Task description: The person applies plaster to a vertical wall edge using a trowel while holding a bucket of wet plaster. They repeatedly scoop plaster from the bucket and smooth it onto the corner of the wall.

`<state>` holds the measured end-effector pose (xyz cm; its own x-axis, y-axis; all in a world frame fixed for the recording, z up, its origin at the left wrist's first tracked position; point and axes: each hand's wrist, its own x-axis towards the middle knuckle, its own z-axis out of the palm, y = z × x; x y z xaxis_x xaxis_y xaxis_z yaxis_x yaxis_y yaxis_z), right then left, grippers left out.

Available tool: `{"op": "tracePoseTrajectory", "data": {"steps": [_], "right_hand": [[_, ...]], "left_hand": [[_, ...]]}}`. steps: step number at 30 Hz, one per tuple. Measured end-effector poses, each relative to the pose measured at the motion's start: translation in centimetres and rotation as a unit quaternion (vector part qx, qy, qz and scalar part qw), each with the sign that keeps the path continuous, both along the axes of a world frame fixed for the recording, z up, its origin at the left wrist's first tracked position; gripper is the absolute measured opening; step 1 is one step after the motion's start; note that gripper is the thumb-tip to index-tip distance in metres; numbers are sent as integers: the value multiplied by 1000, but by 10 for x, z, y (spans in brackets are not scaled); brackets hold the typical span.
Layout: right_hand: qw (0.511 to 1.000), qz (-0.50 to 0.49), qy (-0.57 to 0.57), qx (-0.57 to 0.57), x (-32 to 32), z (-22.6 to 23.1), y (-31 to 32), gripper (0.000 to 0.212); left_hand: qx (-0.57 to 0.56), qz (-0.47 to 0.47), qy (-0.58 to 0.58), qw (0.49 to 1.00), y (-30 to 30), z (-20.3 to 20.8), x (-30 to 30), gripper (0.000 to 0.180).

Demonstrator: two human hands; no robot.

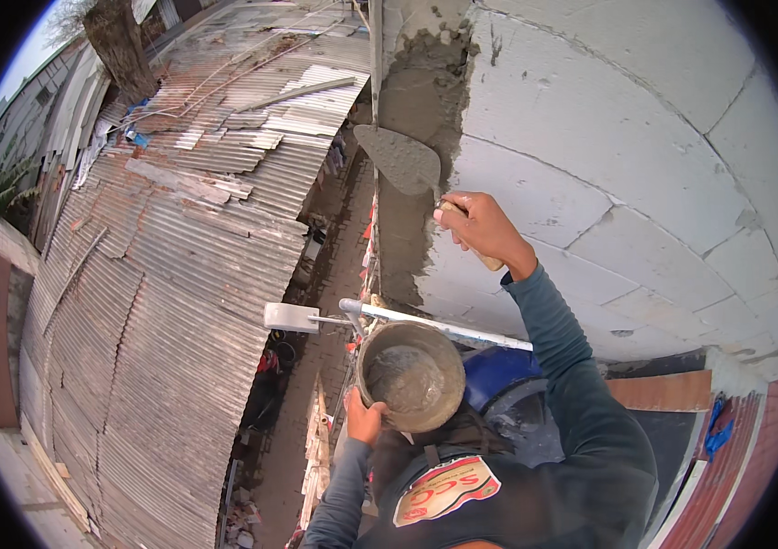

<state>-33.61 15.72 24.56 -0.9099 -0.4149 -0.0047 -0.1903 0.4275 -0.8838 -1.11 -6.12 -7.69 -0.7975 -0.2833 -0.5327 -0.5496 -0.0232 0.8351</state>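
My right hand [485,231] is closed around the wooden handle of a trowel [400,159]. The trowel's grey, mortar-coated blade lies against or just over a strip of wet mortar [404,233] along the wall's left edge; contact cannot be made out. My left hand [364,417] grips the rim of a round, mortar-stained bucket [451,373] close to my body. Grey wet mortar [403,379] lies in the bottom of the bucket. To the right of the mortar strip stands a wall of pale blocks [535,192] with visible joints.
A white pipe [444,328] and a white lamp-like fixture [292,317] cross beside the bucket. Below left spreads a rusty corrugated roof [169,293], with a narrow paved alley [293,448] beneath. A blue drum-like container [503,375] stands right of the bucket. A tree trunk [121,50] rises far left.
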Motion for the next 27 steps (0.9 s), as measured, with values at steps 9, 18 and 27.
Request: {"op": "tracePoseTrajectory", "data": {"steps": [9, 18, 27], "right_hand": [[995, -17, 53, -88, -3, 43, 0, 34], [996, 13, -77, -31, 26, -41, 20, 30], [997, -3, -22, 79, -7, -163, 4, 39]], "left_hand": [[-102, 0, 108, 989, 1, -19, 4, 44], [-46, -15, 7, 999, 4, 10, 1, 89], [-57, -24, 1, 998, 3, 11, 3, 90]]}}
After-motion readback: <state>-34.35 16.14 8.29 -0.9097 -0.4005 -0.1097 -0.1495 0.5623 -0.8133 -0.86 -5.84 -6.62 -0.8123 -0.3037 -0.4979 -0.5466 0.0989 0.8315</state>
